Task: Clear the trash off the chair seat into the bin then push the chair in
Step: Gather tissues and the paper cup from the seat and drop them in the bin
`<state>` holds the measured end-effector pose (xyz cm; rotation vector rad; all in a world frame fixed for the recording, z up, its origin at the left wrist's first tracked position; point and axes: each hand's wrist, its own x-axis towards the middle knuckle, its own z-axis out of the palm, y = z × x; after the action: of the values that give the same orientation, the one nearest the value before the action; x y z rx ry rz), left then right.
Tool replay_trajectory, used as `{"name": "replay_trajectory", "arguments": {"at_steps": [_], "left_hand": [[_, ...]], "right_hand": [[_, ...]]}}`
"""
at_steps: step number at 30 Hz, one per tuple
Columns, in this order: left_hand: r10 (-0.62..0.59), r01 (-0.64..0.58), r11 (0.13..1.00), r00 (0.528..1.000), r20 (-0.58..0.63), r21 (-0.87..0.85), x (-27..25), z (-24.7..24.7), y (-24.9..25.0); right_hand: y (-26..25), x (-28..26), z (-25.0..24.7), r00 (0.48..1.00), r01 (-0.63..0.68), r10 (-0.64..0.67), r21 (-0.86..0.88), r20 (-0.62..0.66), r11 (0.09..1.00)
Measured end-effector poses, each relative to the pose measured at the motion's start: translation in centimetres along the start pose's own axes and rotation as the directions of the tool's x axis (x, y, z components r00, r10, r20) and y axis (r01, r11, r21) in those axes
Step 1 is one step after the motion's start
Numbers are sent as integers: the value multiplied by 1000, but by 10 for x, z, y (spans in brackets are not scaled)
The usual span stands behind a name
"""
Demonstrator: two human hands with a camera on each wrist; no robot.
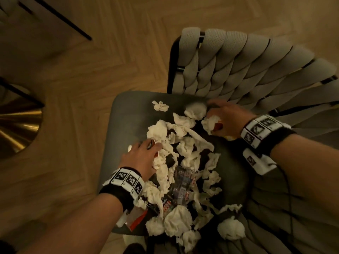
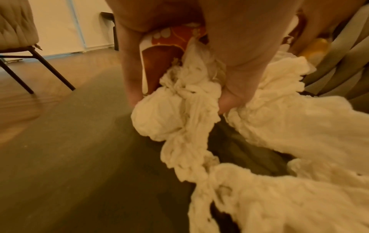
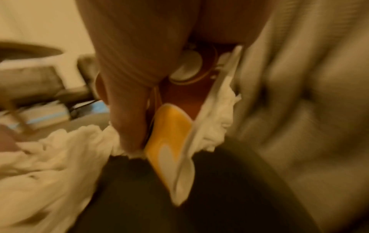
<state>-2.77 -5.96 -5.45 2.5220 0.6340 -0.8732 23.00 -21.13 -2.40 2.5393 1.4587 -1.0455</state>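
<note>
A dark green chair seat (image 1: 126, 114) is strewn with several crumpled white tissues (image 1: 185, 147) and shiny snack wrappers (image 1: 183, 184). My left hand (image 1: 145, 154) sits at the pile's left edge, its fingers curled round a tissue wad (image 2: 179, 100) and an orange-and-white wrapper (image 2: 165, 50). My right hand (image 1: 225, 118) is at the back of the seat by the backrest, gripping an orange-yellow wrapper (image 3: 173, 126) together with tissue (image 3: 217, 123). No bin is in view.
The woven grey backrest (image 1: 247, 70) rises behind and to the right of the seat. A gold table base (image 1: 18, 123) stands on the wood floor at the left. Another chair (image 2: 18, 31) stands further off.
</note>
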Motion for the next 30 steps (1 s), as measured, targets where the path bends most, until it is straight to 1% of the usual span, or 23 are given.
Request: {"name": "replay_trajectory", "arguments": {"at_steps": [2,4,6,9,13,14,16,18,20,24,27,30], "left_hand": [[3,-3,1000,1000,3,-5,1,1,-2],[11,-11,1000,1000,-2,-12,2,2,-3],[12,-12,1000,1000,0,-24,4,4,-5],[16,-17,999,1000,-9,-42,6,4,-7],[33,-36,996,999,-29,-83,2,4,-10],[38,-42,994,998,-42,-98,-1,3,-11],[55,-64,987,996,-70,-145,-9,0,-11],[70,-92,971,992,-104,-221,-20,-5,-11],[71,-111,946,988,-138,-306,-33,-11,-11],[39,-108,889,986,-160,-445,-59,-21,-11],[1,-104,850,981,-196,-517,-79,-31,-9],[-6,-125,805,976,-217,-581,-100,-46,-2]], "right_hand": [[-13,23,-10,994,44,-32,-116,100,992],[-26,41,-5,986,106,-75,-214,149,971],[-35,53,10,979,138,-94,-254,179,957],[-36,56,27,977,113,-84,-141,197,984],[-31,43,33,992,73,-72,-11,105,997],[-28,37,35,995,46,-48,16,91,999],[-23,22,38,998,-44,39,91,56,995],[-22,0,40,990,-138,139,170,9,976],[-24,-23,40,978,-196,209,234,-29,952],[-35,-66,37,962,-217,260,336,-88,916],[-43,-97,31,944,-227,302,400,-135,888],[-54,-130,19,933,-214,316,444,-170,870]]}}
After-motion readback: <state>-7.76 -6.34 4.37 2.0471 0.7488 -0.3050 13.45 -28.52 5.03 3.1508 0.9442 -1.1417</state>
